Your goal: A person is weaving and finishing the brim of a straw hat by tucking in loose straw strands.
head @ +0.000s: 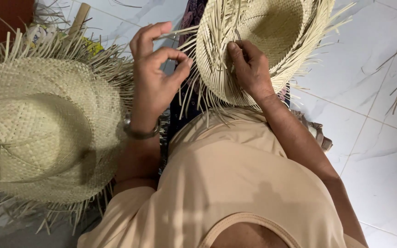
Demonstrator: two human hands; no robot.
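Up at twelve o'clock sits the hat (272, 32), half-woven, crown hollow facing the camera, loose straw ends fanning off its brim. The right hand (249, 69) presses on the brim at the hat's seven o'clock, fingers curled tight over the weave and pinning strands under the thumb. The left hand (155, 69) is just beside it at nine o'clock, thumb and forefinger pinched on a strand (180, 32) running to the brim, though which one it grips is hard to tell. A bracelet (139, 132) circles that wrist. Over at nine o'clock lies a second hat (42, 133), crown up, fringe ragged, on the pale tiled floor (377, 138).
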